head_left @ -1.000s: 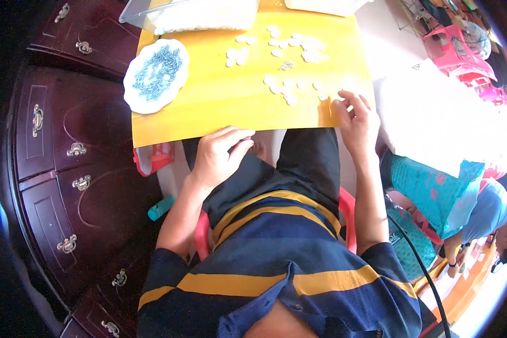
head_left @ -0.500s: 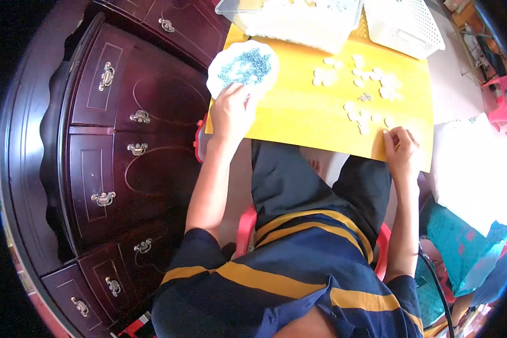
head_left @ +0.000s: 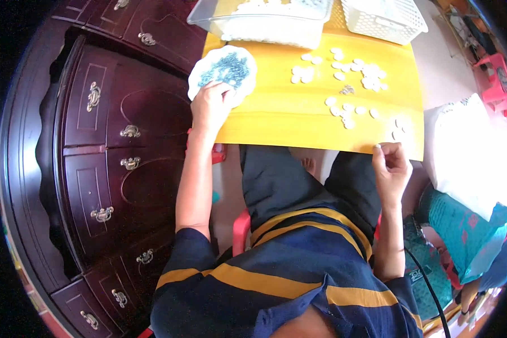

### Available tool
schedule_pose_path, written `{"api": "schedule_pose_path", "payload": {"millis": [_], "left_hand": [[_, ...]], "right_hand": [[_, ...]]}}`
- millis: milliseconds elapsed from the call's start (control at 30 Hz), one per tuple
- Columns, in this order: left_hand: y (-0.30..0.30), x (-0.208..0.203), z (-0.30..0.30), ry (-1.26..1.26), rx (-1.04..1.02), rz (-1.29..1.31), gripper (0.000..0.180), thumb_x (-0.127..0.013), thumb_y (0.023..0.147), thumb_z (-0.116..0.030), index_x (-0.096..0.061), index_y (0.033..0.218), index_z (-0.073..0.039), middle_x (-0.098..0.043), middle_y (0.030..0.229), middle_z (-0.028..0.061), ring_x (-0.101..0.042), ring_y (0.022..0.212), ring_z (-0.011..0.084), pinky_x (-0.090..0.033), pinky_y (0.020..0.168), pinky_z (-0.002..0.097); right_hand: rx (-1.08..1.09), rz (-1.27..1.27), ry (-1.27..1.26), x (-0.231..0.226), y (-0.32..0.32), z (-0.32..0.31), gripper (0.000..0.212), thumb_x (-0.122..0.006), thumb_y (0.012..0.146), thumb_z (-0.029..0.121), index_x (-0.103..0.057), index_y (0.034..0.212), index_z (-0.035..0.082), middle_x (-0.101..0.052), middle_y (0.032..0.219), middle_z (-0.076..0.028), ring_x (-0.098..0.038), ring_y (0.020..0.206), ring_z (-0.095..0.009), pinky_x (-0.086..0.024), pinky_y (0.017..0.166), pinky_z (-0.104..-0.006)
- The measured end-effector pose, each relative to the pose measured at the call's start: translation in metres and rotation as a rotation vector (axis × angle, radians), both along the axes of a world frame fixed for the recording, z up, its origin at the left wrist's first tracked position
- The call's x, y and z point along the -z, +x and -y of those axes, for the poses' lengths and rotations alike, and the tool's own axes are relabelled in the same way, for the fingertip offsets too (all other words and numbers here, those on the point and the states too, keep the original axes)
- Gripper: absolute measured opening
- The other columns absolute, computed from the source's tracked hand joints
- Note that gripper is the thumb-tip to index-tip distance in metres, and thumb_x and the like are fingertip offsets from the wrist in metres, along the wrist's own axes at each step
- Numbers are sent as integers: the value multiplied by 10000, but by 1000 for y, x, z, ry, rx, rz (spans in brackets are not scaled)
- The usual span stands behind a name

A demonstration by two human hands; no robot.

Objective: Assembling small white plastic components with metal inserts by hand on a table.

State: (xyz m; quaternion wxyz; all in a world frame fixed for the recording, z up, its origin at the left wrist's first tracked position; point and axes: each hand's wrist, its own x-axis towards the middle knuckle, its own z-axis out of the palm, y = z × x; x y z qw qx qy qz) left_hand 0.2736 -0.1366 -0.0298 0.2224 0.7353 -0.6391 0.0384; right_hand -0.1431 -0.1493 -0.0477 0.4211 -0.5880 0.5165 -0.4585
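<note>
A white scalloped dish (head_left: 195,84) holds a heap of small, slender, dark blue-grey pieces (head_left: 231,69) at the table's left. My left hand (head_left: 210,104) reaches over its near rim, fingertips pinched together at the heap; what they hold, if anything, is too small to make out. At the near right edge of the table, my right hand (head_left: 393,166) pinches a small white round piece (head_left: 377,146) between thumb and forefinger. Several more white discs (head_left: 372,76) lie scattered in clusters, and a little pile of metal bits (head_left: 347,89) sits among them.
A clear plastic bin (head_left: 270,28) of white pieces stands at the table's far side, beside a white perforated basket (head_left: 377,22). Dark wooden drawers (head_left: 90,163) rise close on my left. To the right are a white sack (head_left: 467,152) and a teal bag (head_left: 467,236).
The whole view has shifted slightly. My right hand has drawn back toward the near edge, uncovering a few white discs. My left hand stays at the dish.
</note>
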Motion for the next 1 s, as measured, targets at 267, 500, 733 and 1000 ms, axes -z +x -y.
{"api": "schedule_pose_path", "payload": {"millis": [267, 500, 733, 1000], "left_hand": [[-22, -18, 3, -20, 14, -163, 65, -688, 855, -111, -705, 845, -49, -668, 817, 122, -664, 728, 296, -519, 676, 401], [-134, -25, 39, 7, 306, -325, 107, -722, 844, -16, -737, 950, -15, -712, 865, 97, -663, 690, 195, -518, 632, 291], [-184, -4, 83, -61, 425, -135, 102, -740, 805, -155, -727, 878, -85, -694, 828, 75, -669, 761, 267, -538, 728, 374], [-196, -2, 97, 109, 362, -85, 76, -705, 838, -168, -702, 840, -91, -681, 843, 115, -670, 822, 326, -535, 715, 444]], "right_hand": [[-7, 195, 113, 10, 2, -7, 108, -702, 941, 34, -602, 904, 50, -595, 777, 61, -506, 660, 3, -405, 609, -154], [-15, 147, 71, 18, 0, -7, 102, -688, 957, 45, -674, 1051, 9, -633, 846, 37, -538, 713, -22, -467, 653, -175], [15, 182, 29, 22, -3, -5, 87, -682, 941, 40, -679, 1021, 6, -637, 823, -12, -512, 654, -53, -454, 626, -212], [-133, 262, 207, 11, -4, -7, 102, -598, 1017, 98, -639, 1029, 6, -666, 837, -23, -601, 740, -60, -511, 654, -214]]}}
